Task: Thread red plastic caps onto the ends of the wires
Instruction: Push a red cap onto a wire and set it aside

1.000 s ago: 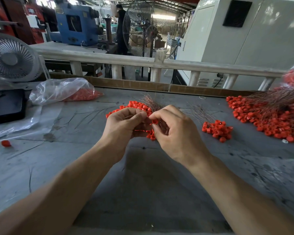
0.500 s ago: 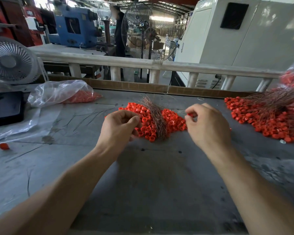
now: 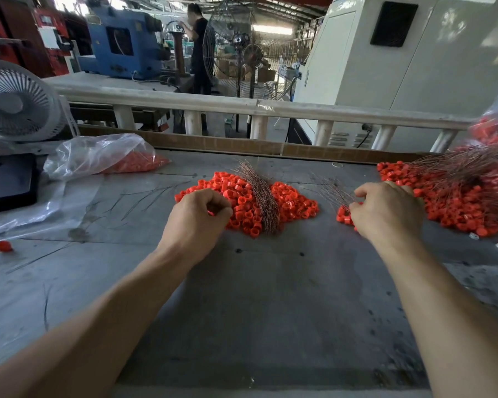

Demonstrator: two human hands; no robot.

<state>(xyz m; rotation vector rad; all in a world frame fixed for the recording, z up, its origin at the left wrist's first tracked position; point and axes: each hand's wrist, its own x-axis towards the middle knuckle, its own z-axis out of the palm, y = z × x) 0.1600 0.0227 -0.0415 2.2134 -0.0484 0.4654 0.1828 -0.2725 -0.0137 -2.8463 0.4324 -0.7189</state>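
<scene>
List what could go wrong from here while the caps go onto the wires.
1. The loose wire bundle lies unbound across the cap pile; a brush from the left hand could scatter wires into the caps.
2. The right hand sits over the small finished cluster, close to the big finished heap; fine wires may tangle.
3. One stray cap already lies far off to the left; more may roll away.
</scene>
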